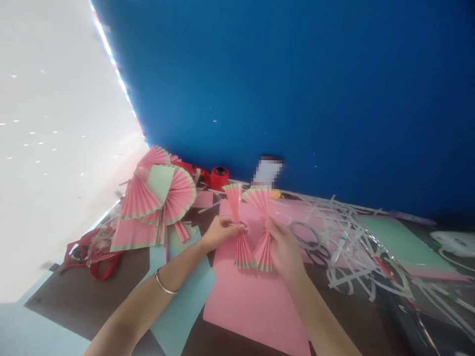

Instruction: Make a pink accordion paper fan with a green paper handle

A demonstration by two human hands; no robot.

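A pleated pink paper fan with pale green edges (244, 249) is pinched at its narrow middle by my left hand (221, 231). Beside it, my right hand (285, 243) grips a second pleated paper fan (264, 252) at its waist. Both pieces stand roughly upright and flare at top and bottom, their lower ends close together. Below them lies a large pink paper sheet (256, 301). Finished-looking round paper fans (180, 195) in the same pink and green are heaped to the left.
Red tape roll (220, 178) and a blurred-out phone (267, 170) sit by the blue wall (297, 89). Scissors (306, 235) lie right of my hands, near tangled white paper strips (352, 242). Light blue paper (181, 306) is under my left forearm; green paper (401, 242) lies far right.
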